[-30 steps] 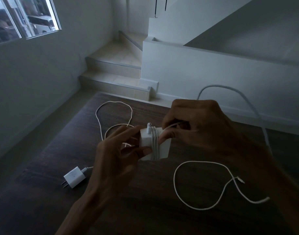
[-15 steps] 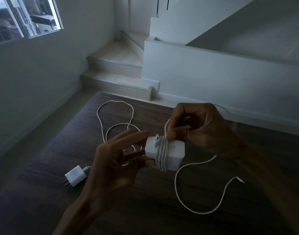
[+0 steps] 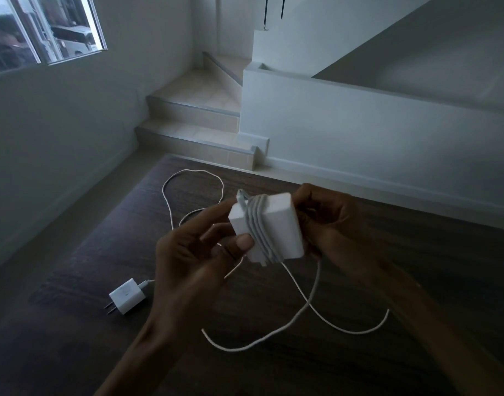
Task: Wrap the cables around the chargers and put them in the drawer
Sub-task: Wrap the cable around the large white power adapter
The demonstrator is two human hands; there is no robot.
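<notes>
I hold a large white charger block (image 3: pixel 282 227) above the dark wooden table (image 3: pixel 416 252), with several turns of white cable around its middle. My left hand (image 3: pixel 193 258) pinches its left end between thumb and fingers. My right hand (image 3: pixel 336 230) is curled behind its right side; what its fingers hold is hidden. The loose cable (image 3: pixel 310 307) hangs below and loops on the table. A small white plug charger (image 3: pixel 126 296) lies at the left, and its thin cable (image 3: pixel 171 207) curls behind my left hand.
The table's far edge meets a tiled floor strip and steps (image 3: pixel 193 121) beside a white stair wall (image 3: pixel 359 132). A window (image 3: pixel 45 30) is at the upper left. No drawer is in view.
The block has turned and risen slightly, and one more turn of cable lies around it. My right hand went from the front top to behind the right side. The loose loop has shortened.
</notes>
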